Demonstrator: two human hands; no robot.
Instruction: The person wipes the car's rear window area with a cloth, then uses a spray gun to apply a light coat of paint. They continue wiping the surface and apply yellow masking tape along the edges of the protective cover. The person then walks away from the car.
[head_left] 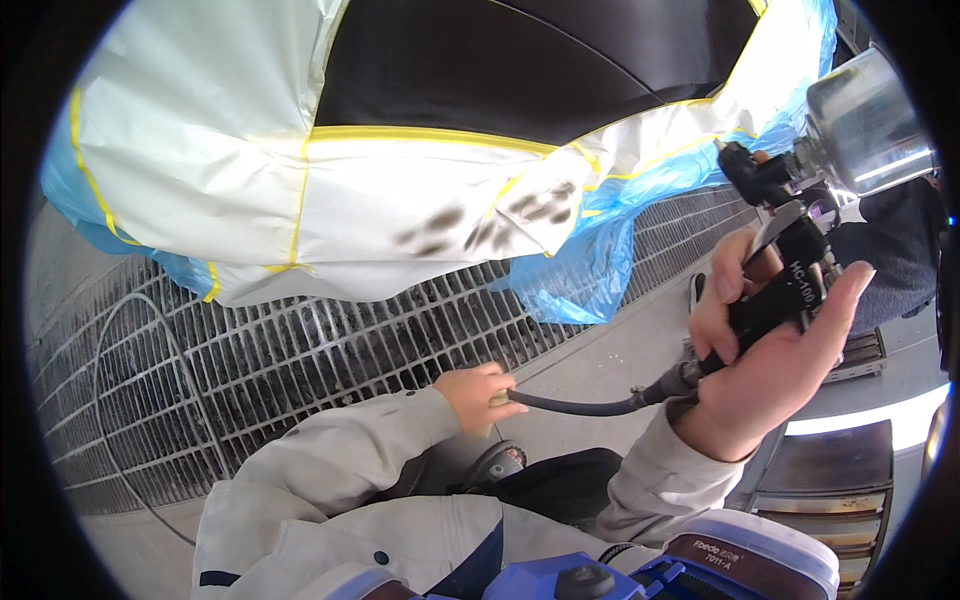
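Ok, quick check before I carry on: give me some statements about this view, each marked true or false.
1. The right hand grips a black spray gun. True.
2. The spray gun's cup is opaque red. False: it is clear.
3. The left hand holds the black hose. True.
4. Yellow masking tape runs along the lower edge of the black panel. True.
5. The white masking sheet is spotless. False: it carries dark smudges.
6. Wooden planks show below the white masking sheet. False: metal floor grating does.
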